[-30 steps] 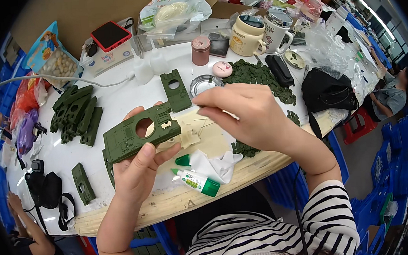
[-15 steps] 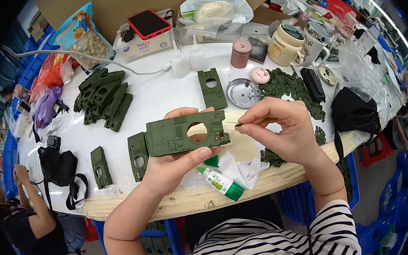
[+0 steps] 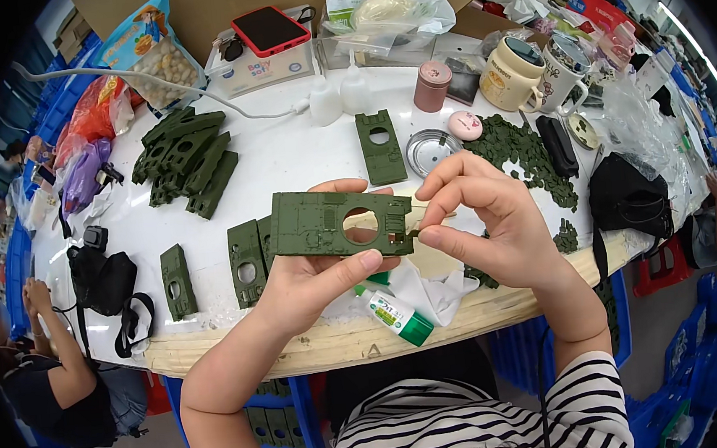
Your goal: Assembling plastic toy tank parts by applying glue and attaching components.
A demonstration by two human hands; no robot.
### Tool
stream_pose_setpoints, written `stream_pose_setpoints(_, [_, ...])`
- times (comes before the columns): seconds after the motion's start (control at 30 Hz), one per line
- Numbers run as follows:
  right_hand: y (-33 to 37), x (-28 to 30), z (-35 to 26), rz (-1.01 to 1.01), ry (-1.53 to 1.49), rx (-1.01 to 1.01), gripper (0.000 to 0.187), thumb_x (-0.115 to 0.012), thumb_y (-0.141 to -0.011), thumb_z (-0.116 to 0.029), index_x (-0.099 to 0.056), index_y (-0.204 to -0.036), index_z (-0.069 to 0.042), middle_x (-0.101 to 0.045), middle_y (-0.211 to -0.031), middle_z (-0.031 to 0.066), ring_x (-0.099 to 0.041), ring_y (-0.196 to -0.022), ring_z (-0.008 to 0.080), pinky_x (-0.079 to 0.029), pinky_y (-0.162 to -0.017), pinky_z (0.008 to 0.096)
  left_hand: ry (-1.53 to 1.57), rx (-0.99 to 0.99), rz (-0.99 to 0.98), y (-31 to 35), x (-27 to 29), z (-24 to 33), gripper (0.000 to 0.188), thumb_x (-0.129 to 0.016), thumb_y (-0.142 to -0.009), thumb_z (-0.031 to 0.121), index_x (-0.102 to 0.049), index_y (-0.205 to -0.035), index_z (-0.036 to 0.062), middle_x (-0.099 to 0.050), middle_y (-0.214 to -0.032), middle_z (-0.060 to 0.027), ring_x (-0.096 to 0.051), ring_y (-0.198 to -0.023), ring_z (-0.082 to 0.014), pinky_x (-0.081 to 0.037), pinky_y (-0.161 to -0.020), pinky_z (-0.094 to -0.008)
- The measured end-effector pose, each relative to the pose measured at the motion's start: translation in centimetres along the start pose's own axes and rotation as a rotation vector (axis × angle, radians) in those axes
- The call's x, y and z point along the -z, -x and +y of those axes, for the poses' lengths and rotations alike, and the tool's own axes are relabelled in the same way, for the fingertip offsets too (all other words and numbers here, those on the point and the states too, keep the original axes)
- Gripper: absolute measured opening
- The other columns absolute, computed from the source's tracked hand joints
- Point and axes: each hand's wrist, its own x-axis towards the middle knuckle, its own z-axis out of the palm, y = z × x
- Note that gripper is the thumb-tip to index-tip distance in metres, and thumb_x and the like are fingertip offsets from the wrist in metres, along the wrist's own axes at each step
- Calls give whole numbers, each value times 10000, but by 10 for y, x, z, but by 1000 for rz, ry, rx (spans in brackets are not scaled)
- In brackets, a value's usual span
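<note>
Head view, quick notes?

— Left hand (image 3: 317,282) grips the green hull plate (image 3: 337,223) from below, lifted above the white table (image 3: 286,158). Right hand (image 3: 485,222) pinches a tiny green part at the plate's right end.

— Risks?

— Part looks small; a loose pinch could drop it among the green bits (image 3: 525,152) right of the plate. Glue tube (image 3: 395,314) lies just below the plate, uncapped maybe, can't tell.
</note>
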Motion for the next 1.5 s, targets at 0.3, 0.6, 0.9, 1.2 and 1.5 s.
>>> stream_pose_setpoints(0.3, [2,-8,2,-22,57,42,83,-725,-749,-91,-658,-787,-60,-587,-1014,62,-562,-960,190,-434,-839,315,20,27,-36,0,-2,-1,647,-621,-849,-9,-298,-1407,31,-481,-1326,-155,-552,-1155,-254,-526,-936,-405])
stream_pose_setpoints(0.6, [2,-11,2,-20,73,38,91,-728,-746,-93,-644,-758,-59,-564,-991,52,-564,-933,183,-437,-816,302,2,30,-34,0,-2,-2,644,-610,-839,-25,-309,-1407,14,-493,-1309,-156,-570,-1108,-229,-522,-924,-379])
stream_pose_setpoints(0.9, [2,-12,2,-11,116,52,94,-726,-733,-86,-638,-748,-58,-568,-976,58,-568,-908,193,-445,-787,304,-76,46,-32,-1,0,-4,720,-646,-806,50,-279,-1425,26,-449,-1366,-192,-549,-1164,-279,-518,-949,-451])
stream_pose_setpoints(1.2, [1,-12,3,-5,127,60,96,-722,-730,-83,-633,-748,-53,-574,-964,65,-577,-896,201,-453,-773,310,-94,32,-31,-1,-1,-4,721,-667,-802,62,-290,-1415,27,-453,-1359,-191,-556,-1151,-267,-524,-940,-445])
stream_pose_setpoints(1.5, [1,-12,2,-8,153,68,111,-733,-722,-70,-625,-734,-52,-574,-948,66,-606,-916,205,-458,-765,309,-124,11,-39,-1,0,-7,711,-659,-804,51,-290,-1412,26,-450,-1360,-202,-562,-1135,-261,-528,-933,-444])
